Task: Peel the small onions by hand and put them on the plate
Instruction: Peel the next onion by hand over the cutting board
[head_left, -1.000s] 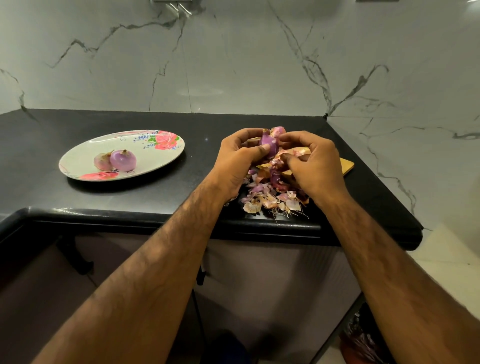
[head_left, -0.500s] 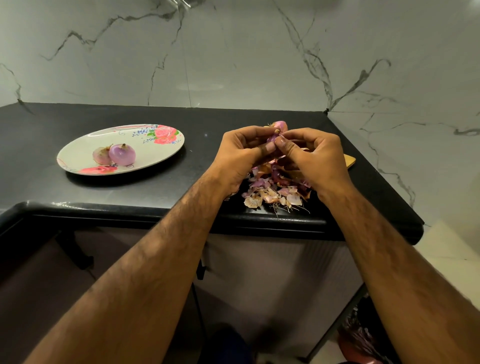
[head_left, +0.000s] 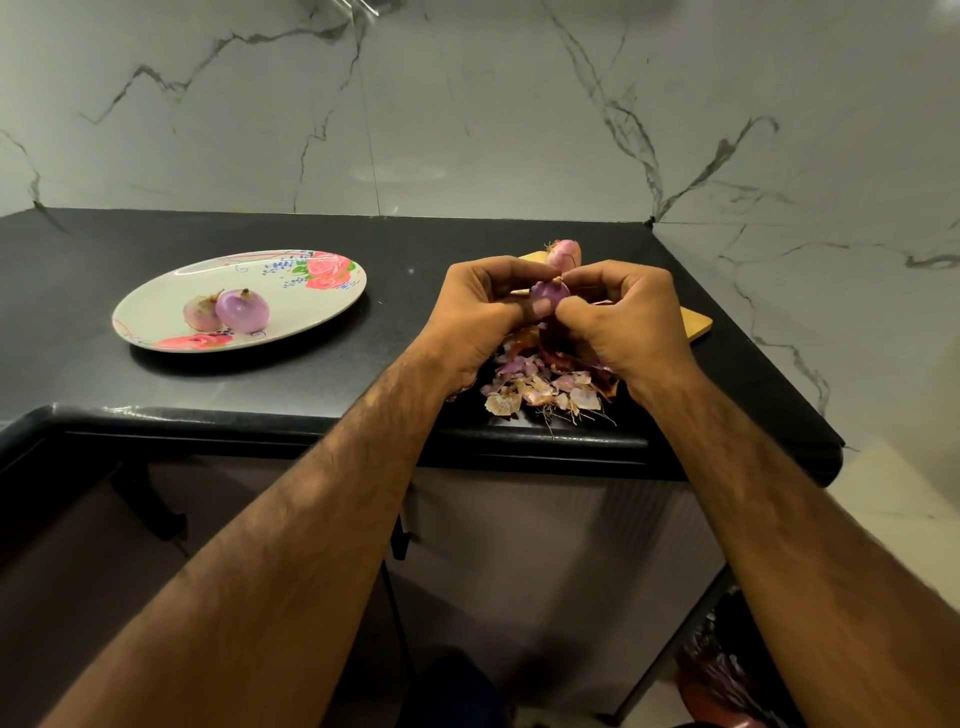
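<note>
I see both hands, left (head_left: 480, 312) and right (head_left: 626, 317), pinching one small onion (head_left: 549, 292) between them above a heap of peels (head_left: 540, 387) at the table (head_left: 363, 374) edge. Two peeled onions (head_left: 228, 310) lie touching on the floral plate (head_left: 156, 306), left.

**Colours and patterns on record**

Tabletop (head_left: 363, 374): glossy black. Wall (head_left: 467, 104): pale grey marble with dark veining. Plate (head_left: 156, 312): off-white, pink roses, green leaves, blue specks near rim. Two peeled onions (head_left: 243, 310) on plate: pale purple, one paler pink-white. Onion (head_left: 549, 292) between hands: purple. Peel pile (head_left: 540, 389): mixed pink, purple, tan, reddish brown. Board (head_left: 693, 325): light yellow wood tone.
</note>
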